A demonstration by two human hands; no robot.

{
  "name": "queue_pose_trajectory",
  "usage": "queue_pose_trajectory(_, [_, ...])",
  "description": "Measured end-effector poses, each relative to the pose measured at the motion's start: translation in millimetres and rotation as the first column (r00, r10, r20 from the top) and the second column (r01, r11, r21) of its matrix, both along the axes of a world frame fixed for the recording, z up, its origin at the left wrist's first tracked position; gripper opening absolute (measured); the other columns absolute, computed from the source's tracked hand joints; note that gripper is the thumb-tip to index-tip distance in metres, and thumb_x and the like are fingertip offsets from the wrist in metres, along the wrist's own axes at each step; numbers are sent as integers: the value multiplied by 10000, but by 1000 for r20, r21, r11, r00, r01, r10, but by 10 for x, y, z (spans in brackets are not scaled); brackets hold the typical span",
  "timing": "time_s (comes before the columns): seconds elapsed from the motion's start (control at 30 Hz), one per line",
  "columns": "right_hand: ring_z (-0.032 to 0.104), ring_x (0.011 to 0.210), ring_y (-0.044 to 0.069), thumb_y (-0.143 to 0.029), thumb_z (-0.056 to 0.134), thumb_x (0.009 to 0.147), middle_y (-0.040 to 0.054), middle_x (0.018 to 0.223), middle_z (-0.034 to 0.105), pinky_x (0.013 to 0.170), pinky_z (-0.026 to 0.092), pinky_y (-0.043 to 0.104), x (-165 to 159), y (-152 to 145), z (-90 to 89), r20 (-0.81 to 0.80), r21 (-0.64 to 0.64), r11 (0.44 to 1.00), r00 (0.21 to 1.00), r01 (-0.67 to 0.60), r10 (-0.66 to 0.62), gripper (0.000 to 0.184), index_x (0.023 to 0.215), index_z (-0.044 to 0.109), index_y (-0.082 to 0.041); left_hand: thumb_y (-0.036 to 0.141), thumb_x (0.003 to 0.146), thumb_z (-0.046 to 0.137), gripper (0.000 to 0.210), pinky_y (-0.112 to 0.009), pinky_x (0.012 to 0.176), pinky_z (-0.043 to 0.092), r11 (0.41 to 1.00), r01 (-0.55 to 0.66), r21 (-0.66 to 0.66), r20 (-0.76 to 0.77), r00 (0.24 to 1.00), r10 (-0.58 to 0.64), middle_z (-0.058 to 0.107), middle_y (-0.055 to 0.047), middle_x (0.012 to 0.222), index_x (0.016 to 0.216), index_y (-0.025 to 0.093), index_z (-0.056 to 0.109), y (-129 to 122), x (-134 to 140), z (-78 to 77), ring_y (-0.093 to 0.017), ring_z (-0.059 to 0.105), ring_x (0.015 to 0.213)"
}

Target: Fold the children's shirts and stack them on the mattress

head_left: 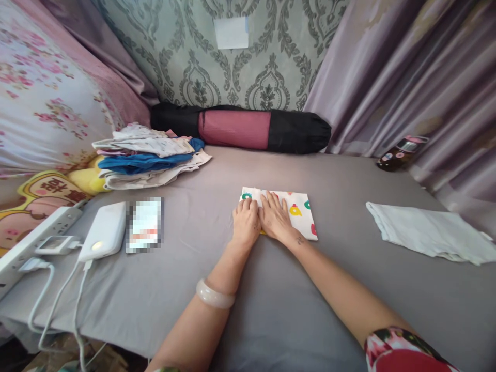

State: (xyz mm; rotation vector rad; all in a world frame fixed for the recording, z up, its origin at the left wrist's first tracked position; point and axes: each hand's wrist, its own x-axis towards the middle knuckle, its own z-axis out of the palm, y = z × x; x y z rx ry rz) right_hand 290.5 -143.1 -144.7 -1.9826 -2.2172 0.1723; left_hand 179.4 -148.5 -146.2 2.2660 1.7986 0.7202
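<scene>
A folded white cloth [303,223] with colourful printed figures lies flat on the grey sheet in front of me. My right hand [274,216] rests palm down on its middle, fingers stretched out and a little apart. Against it on the left, my left hand [246,221] lies over the cloth's left part. Its fingers are slightly bent, with the tips on the fabric; the palm side is hidden. Neither hand lifts the cloth. Off to the right lies a folded pale cloth [430,232], apart from both hands.
At the back left is a stack of folded clothes [151,160]. A black and pink rolled bag [234,128] lies along the wall. On the left are a power strip [58,223], a white power bank [104,231] with cables, and a blurred flat item [145,225]. A bottle [401,154] lies back right.
</scene>
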Motion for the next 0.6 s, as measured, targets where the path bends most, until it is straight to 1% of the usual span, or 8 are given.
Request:
queue_pose_trajectory(0.13, [158, 1467, 267, -313, 216, 988, 124, 1587, 240, 1169, 107, 507, -20, 14, -35, -2, 9, 1000, 1000, 2, -2, 554, 1495, 326, -118, 276, 979, 382, 244, -426, 993, 404, 999, 1, -37, -59, 998, -3, 560, -109, 1328, 1132, 214, 562, 5, -20, 8, -272, 475, 1253])
queue_pose_trajectory(0.27, [183, 1459, 272, -308, 250, 981, 141, 1576, 263, 1166, 120, 503, -26, 11, -26, -26, 30, 1000, 1000, 7, -6, 549, 1482, 345, -106, 277, 987, 361, 266, -406, 992, 406, 998, 1, -57, -104, 995, -7, 551, -105, 1342, 1158, 211, 553, -14, -35, 55, -257, 473, 1257])
queue_pose_trajectory(0.37, [209, 1451, 270, -285, 265, 973, 141, 1565, 290, 1169, 128, 495, 3, 0, -2, -70, 50, 999, 998, -5, 9, 531, 1457, 382, -103, 266, 988, 346, 279, -403, 991, 406, 999, 6, -47, -131, 991, -12, 551, -105, 1349, 1167, 204, 550, -32, -41, 60, -254, 473, 1259])
queue_pose_trajectory(0.5, [223, 1448, 260, -259, 284, 965, 152, 1562, 291, 1166, 170, 467, 137, -29, 37, -91, 52, 998, 995, -24, 28, 523, 1452, 378, -95, 296, 983, 361, 297, -422, 1016, 390, 1000, 22, 2, -145, 989, -22, 541, -122, 1368, 1189, 189, 547, -54, -37, 31, -261, 451, 1292])
queue_pose_trajectory(0.6, [186, 1459, 281, -283, 282, 980, 174, 1566, 268, 1166, 125, 510, 278, -61, 37, -42, 113, 994, 999, 7, -2, 522, 1460, 367, -96, 346, 973, 389, 367, -461, 1077, 337, 999, 54, 11, -164, 985, -51, 498, -142, 1418, 1266, 167, 519, -71, -14, 14, -281, 382, 1362])
